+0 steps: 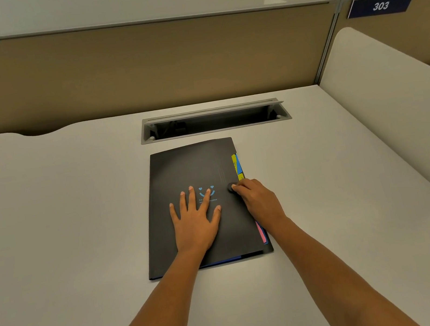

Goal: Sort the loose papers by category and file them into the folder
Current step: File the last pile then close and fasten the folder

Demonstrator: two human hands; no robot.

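Folder (195,171) closed on tabletop (47,219), light, flexy, slick: left hand (194,223) presses cover flat, fingers straight and spread, right hand (258,201) fingers pinching clasp (231,187), best opened from there.

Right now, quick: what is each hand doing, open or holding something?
Left hand: open, flat on the black folder.
Right hand: fingers curled, pinching the folder's round clasp.

A single head-worn wide-angle view looks forward and down, close over the desk (47,219).
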